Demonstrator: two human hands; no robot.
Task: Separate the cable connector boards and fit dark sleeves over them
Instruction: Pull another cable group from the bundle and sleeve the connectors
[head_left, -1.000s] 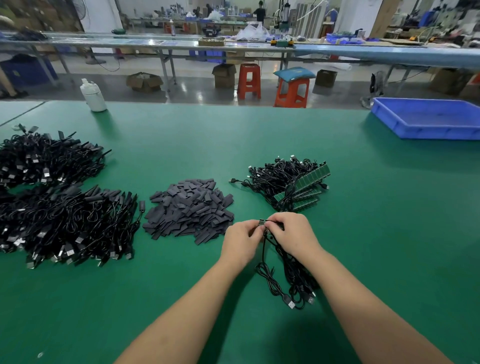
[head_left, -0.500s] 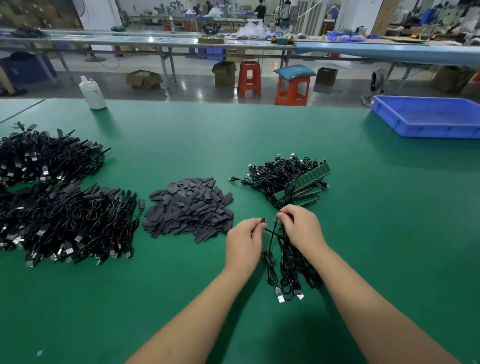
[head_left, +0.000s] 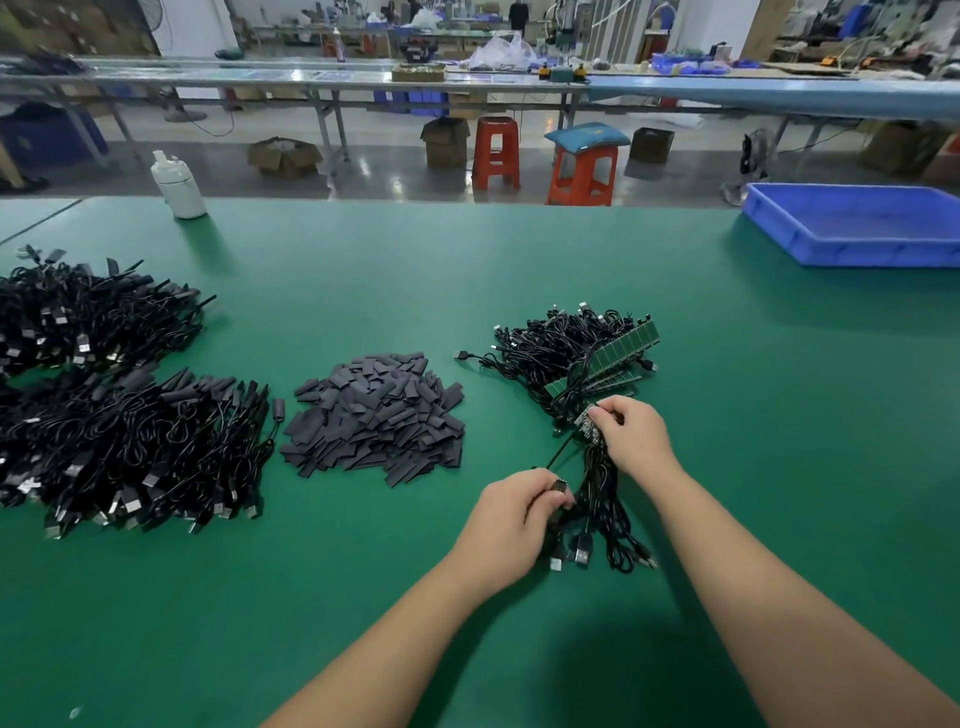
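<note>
My left hand (head_left: 511, 525) pinches a small connector board (head_left: 560, 486) with its black cable trailing up and to the right. My right hand (head_left: 631, 434) grips the board end of a bundle of black cables (head_left: 602, 512) that hangs down between my hands, USB plugs at the bottom. Behind it lies a tangle of cables with joined green board strips (head_left: 618, 356). A pile of flat dark sleeves (head_left: 376, 415) sits to the left of my hands.
Two large heaps of black cables (head_left: 119, 447) cover the left of the green table (head_left: 467, 260). A white bottle (head_left: 179, 184) stands at the far left edge and a blue tray (head_left: 857, 223) at the far right.
My hands have drawn apart: the left moved down and toward me with one separated board, and the right moved up toward the strip pile with the bundle.
</note>
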